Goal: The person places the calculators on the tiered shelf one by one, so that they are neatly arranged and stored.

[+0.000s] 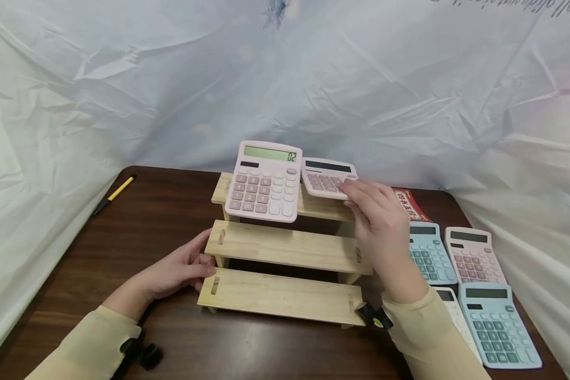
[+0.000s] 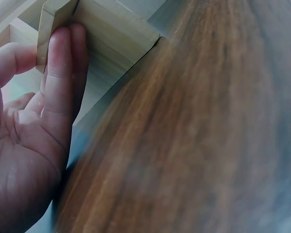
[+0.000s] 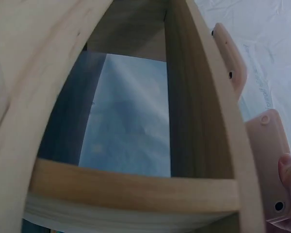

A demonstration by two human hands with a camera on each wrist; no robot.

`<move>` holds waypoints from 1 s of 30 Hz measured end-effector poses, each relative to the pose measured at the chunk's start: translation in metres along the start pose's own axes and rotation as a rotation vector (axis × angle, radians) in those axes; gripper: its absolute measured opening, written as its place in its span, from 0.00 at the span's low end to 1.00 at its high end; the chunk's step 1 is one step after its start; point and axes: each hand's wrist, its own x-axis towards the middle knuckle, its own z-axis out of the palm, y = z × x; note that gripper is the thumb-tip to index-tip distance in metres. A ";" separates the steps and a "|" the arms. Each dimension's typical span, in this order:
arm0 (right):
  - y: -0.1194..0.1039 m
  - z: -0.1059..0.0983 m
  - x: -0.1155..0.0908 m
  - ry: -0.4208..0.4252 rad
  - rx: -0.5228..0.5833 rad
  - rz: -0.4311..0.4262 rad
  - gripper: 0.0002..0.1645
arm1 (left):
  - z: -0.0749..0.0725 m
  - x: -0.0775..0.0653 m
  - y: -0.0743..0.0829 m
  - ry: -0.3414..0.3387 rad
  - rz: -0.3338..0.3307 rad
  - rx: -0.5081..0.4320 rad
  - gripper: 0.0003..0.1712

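A three-tier wooden shelf (image 1: 277, 248) stands on the table. My left hand (image 1: 180, 269) holds the left end of its lowest board, thumb on one face and fingers on the other, as the left wrist view shows of the board's end (image 2: 51, 29). On the top tier a pink calculator (image 1: 263, 182) leans back, its screen lit. To its right, a second pink calculator (image 1: 325, 177) lies flatter over the top board. My right hand (image 1: 380, 216) pinches its lower right corner. From below, the right wrist view shows this calculator's back (image 3: 266, 155) by the board.
Right of the shelf lie blue calculators (image 1: 499, 327), a pink one (image 1: 475, 258) and a partly hidden white one (image 1: 456, 316). A red printed packet (image 1: 408, 206) sits behind them. At the table's left is a yellow-and-black pen (image 1: 116, 192). White sheeting (image 1: 266, 95) hangs around the table.
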 end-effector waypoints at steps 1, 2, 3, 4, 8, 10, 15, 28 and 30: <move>-0.001 -0.002 -0.001 -0.015 -0.011 -0.012 0.11 | 0.001 0.000 -0.001 0.001 0.001 -0.011 0.49; -0.002 -0.003 -0.002 -0.032 -0.024 -0.026 0.12 | 0.002 -0.001 -0.001 0.002 0.003 -0.020 0.50; -0.003 -0.005 -0.004 -0.047 -0.037 -0.041 0.12 | 0.003 -0.002 -0.002 0.004 0.006 -0.027 0.50; -0.004 -0.006 -0.005 -0.063 -0.045 -0.060 0.13 | 0.004 -0.002 -0.002 0.001 0.014 -0.029 0.50; -0.007 -0.008 -0.012 -0.120 -0.031 -0.109 0.16 | 0.004 -0.004 -0.002 0.007 0.021 -0.033 0.50; -0.008 -0.009 -0.014 -0.150 -0.015 -0.114 0.17 | 0.002 -0.004 -0.002 0.004 0.024 -0.034 0.49; -0.007 -0.014 -0.016 -0.196 0.023 -0.093 0.18 | 0.000 -0.002 -0.002 -0.008 0.034 -0.039 0.49; 0.003 -0.005 -0.017 -0.281 0.120 -0.054 0.17 | 0.001 -0.002 -0.001 0.019 0.024 0.010 0.46; 0.004 -0.003 -0.016 -0.282 0.112 -0.034 0.18 | 0.002 -0.001 -0.001 0.003 0.040 0.013 0.45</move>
